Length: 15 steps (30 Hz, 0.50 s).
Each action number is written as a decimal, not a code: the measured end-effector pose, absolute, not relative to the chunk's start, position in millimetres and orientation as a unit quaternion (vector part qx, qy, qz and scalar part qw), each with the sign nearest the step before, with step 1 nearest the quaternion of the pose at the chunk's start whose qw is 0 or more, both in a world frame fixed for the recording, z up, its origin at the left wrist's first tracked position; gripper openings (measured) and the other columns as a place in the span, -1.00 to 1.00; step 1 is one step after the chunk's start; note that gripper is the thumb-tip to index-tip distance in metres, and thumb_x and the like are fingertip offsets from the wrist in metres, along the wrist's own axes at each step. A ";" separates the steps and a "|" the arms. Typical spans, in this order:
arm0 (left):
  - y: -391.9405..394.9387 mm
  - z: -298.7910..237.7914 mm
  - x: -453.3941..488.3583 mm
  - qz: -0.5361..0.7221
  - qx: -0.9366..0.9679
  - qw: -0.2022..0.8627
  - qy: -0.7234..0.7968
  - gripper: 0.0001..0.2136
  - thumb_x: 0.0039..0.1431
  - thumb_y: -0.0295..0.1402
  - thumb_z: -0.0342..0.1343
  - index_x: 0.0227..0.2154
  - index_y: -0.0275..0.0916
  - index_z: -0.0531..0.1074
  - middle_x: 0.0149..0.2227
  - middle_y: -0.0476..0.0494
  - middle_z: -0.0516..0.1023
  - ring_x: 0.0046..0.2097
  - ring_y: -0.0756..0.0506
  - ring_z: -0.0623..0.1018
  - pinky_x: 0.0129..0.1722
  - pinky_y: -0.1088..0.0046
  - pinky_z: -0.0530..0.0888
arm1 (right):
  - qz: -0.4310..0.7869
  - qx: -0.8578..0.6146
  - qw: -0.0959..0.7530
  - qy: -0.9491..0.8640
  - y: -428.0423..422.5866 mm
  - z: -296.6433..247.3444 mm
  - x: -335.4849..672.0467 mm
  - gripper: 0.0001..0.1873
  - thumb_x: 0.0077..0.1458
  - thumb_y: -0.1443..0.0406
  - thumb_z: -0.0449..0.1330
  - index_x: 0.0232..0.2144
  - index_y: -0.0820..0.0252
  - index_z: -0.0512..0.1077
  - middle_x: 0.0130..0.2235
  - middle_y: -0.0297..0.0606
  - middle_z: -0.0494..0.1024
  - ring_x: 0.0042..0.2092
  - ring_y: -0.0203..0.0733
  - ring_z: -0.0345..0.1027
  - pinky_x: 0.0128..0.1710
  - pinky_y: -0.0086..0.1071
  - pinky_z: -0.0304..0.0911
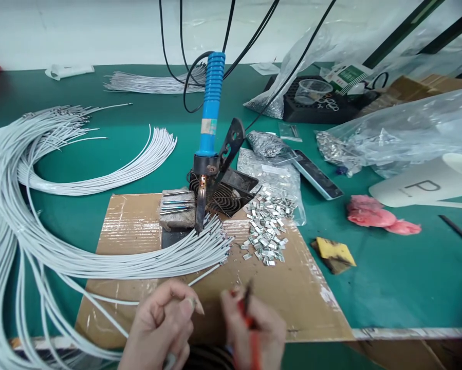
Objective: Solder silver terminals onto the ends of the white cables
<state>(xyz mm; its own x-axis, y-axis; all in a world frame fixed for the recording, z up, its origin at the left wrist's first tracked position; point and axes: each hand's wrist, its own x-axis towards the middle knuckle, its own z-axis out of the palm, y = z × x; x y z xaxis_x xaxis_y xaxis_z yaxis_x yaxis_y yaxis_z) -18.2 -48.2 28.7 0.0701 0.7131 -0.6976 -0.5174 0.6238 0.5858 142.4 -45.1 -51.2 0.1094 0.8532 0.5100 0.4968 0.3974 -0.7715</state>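
Note:
My left hand [159,324] is at the near edge of a cardboard sheet [138,231], fingers curled, pinching the end of a thin white wire [203,272]. My right hand [254,329] is closed round a red-handled tool [250,313] with dark tips, pointing up beside the left fingers. A fan of white wires [169,254] lies across the cardboard just beyond both hands. A blue-handled soldering iron [211,118] stands tip-down in a stand [219,185] over the wire ends. To the right of the wires is a heap of small metal clips [267,228].
Big bundles of white wires [18,205] curve over the green table on the left. A yellow sponge [334,254], pink cloth [373,216], white cup [427,182] and plastic bags [400,128] lie at right. Black cables [192,67] hang down behind the iron.

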 end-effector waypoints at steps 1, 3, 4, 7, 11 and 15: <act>-48.0 27.4 -19.3 0.426 0.085 0.722 0.539 -0.51 -0.24 0.06 0.56 -0.53 -0.25 0.55 -0.74 0.31 0.00 -0.65 0.18 -0.15 -0.74 0.77 0.05 | 0.174 -0.542 0.537 -0.622 -43.7 -50.8 148.4 -0.57 0.30 0.52 0.10 -0.58 0.11 0.16 -0.65 -0.52 0.15 -0.66 -0.41 0.02 -0.65 -0.48 -0.02; -47.6 24.9 -20.7 0.431 0.078 0.712 0.549 -0.51 -0.24 0.06 0.56 -0.53 -0.24 0.53 -0.72 0.32 -0.04 -0.64 0.17 -0.17 -0.74 0.76 0.04 | 0.188 -0.564 0.536 -0.600 -40.4 -48.0 159.5 -0.54 0.33 0.51 0.10 -0.59 0.11 0.14 -0.66 -0.52 0.16 -0.66 -0.40 0.07 -0.62 -0.49 0.05; -47.4 24.1 -20.7 0.434 0.083 0.707 0.553 -0.51 -0.23 0.07 0.55 -0.53 -0.24 0.52 -0.72 0.32 -0.04 -0.63 0.17 -0.16 -0.74 0.76 0.04 | 0.199 -0.565 0.525 -0.605 -39.2 -46.1 162.7 -0.54 0.31 0.49 0.15 -0.59 0.11 0.15 -0.65 -0.52 0.17 -0.65 -0.41 0.07 -0.62 -0.50 0.03; -47.2 24.0 -18.4 0.440 0.119 0.689 0.563 -0.47 -0.23 0.13 0.52 -0.53 -0.26 0.52 -0.71 0.30 -0.02 -0.62 0.16 -0.15 -0.73 0.75 0.05 | 0.239 -0.536 0.473 -0.658 -39.2 -40.8 160.0 -0.57 0.21 0.45 0.24 -0.59 0.13 0.15 -0.59 -0.51 0.17 -0.62 -0.42 0.06 -0.64 -0.50 -0.04; -48.4 25.8 -15.1 0.434 0.146 0.673 0.581 -0.44 -0.21 0.18 0.48 -0.51 -0.26 0.51 -0.70 0.27 0.02 -0.62 0.16 -0.11 -0.71 0.73 0.05 | 0.269 -0.488 0.408 -0.723 -42.2 -36.3 148.6 -0.61 0.12 0.47 0.20 -0.59 0.12 0.10 -0.56 -0.48 0.15 -0.57 -0.40 0.09 -0.58 -0.47 -0.03; -49.7 26.0 -14.0 0.432 0.155 0.668 0.586 -0.45 -0.18 0.18 0.47 -0.51 -0.26 0.50 -0.68 0.26 0.04 -0.61 0.15 -0.08 -0.68 0.72 0.06 | 0.271 -0.464 0.371 -0.758 -41.0 -33.9 150.0 -0.63 0.08 0.48 0.18 -0.59 0.12 0.09 -0.56 -0.46 0.18 -0.56 -0.39 0.11 -0.55 -0.44 -0.05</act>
<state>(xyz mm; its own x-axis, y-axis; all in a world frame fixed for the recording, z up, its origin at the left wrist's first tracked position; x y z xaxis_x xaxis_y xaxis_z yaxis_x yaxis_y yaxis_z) -14.0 -49.7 26.0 -0.0593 0.7583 -0.6492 -0.3962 0.5790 0.7126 150.0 -41.0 -33.9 -0.2949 0.9036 0.3106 0.5023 0.4231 -0.7541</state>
